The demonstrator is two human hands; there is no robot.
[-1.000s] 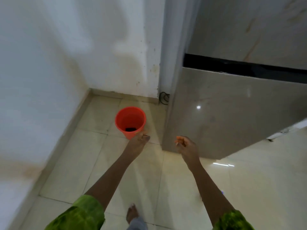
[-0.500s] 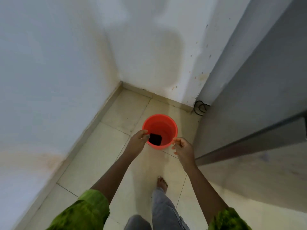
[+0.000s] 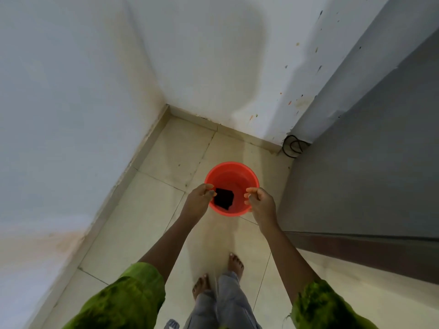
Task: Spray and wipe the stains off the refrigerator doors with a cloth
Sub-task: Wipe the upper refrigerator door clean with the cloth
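While the left hand (image 3: 198, 201) curls its fingertips against a corner of the one dark cloth (image 3: 223, 198), I cannot tell whether they pinch it. Folded nearly square, with no clear long axis, it shows inside the one orange bucket (image 3: 231, 165). The right hand (image 3: 261, 203) hangs loosely curled and holds nothing.

Orange-red bucket (image 3: 231, 172); black cloth (image 3: 223, 199); mottled green sleeves (image 3: 123, 298); beige floor tiles (image 3: 166, 193); grey refrigerator (image 3: 368, 162).

Dim, flat, greyish indoor light, a broad soft shadow on the back wall (image 3: 213, 55) and a fainter one on the floor tiles (image 3: 154, 198), slight softness all over, strong wide-angle bending of straight lines toward the edges.
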